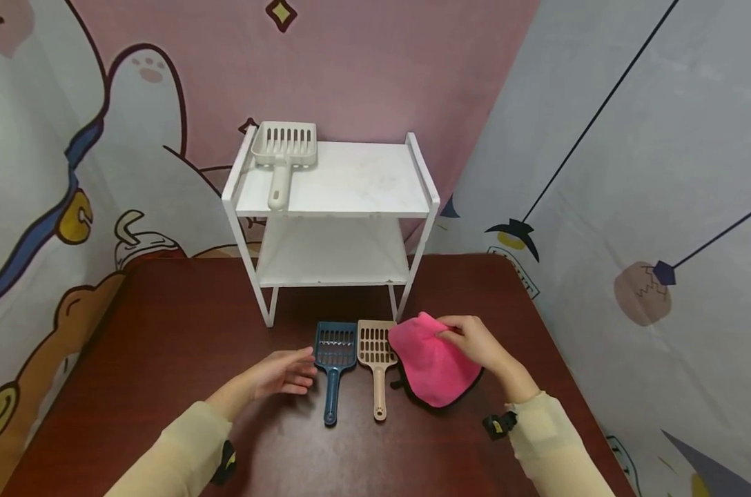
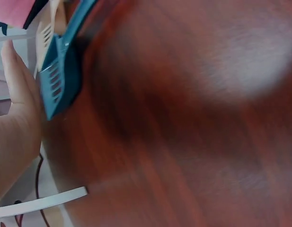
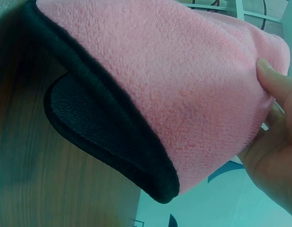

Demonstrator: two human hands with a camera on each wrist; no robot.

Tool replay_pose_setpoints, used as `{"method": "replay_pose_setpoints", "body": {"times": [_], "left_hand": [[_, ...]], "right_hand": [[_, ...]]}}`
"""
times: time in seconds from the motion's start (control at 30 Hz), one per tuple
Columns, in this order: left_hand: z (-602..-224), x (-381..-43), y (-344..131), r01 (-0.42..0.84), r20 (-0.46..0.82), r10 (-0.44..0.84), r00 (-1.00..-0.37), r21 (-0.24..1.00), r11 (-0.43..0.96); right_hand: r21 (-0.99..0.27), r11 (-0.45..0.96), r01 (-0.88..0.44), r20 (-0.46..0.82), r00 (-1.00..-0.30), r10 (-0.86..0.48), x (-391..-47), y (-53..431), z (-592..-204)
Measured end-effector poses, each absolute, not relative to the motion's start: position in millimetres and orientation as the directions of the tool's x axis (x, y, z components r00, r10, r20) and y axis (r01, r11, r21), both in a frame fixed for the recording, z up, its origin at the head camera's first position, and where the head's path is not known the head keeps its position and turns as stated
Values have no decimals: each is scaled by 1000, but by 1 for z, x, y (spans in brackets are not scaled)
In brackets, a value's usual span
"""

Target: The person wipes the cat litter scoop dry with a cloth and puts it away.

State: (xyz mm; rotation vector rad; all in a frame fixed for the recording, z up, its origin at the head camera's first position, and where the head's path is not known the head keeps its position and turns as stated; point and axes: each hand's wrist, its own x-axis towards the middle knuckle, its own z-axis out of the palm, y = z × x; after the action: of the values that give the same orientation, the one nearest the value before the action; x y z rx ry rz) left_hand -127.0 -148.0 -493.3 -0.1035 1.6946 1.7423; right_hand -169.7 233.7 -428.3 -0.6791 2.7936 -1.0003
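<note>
A pink cloth (image 1: pixel 430 359) with a dark edge and dark underside hangs from my right hand (image 1: pixel 475 341), which pinches it near its top between thumb and fingers. In the right wrist view the cloth (image 3: pixel 174 90) droops in a fold, and the thumb presses on its pink side. My left hand (image 1: pixel 282 373) is held just left of a blue litter scoop (image 1: pixel 332 376), fingers extended and holding nothing. Beside that scoop lies a beige litter scoop (image 1: pixel 379 390), partly covered by the cloth at its right edge. Both scoops lie with handles toward me.
A white two-tier shelf (image 1: pixel 344 215) stands at the back of the brown table (image 1: pixel 183 324). On its top tier, at the left, lies a white litter scoop (image 1: pixel 282 162). Patterned curtains (image 1: pixel 350 69) enclose the back and sides.
</note>
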Motion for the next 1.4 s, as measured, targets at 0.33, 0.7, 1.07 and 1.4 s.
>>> {"method": "replay_pose_setpoints", "body": {"times": [0.33, 0.7, 1.07, 1.4], "left_hand": [[-516, -117, -146, -578, -575, 376, -727, 807, 119], [-526, -110, -132, -608, -595, 384, -706, 787, 102], [-534, -105, -122, -609, -601, 377, -705, 785, 114], [-537, -110, -132, -548, -490, 417, -766, 836, -24]], "right_hand": [[-629, 684, -369, 49, -897, -440, -171, 234, -429], [-637, 680, -362, 47, -899, -435, -170, 233, -432], [-642, 676, -363, 49, -898, -436, -169, 233, -433], [-637, 684, -354, 38, -901, -432, -168, 233, -432]]}}
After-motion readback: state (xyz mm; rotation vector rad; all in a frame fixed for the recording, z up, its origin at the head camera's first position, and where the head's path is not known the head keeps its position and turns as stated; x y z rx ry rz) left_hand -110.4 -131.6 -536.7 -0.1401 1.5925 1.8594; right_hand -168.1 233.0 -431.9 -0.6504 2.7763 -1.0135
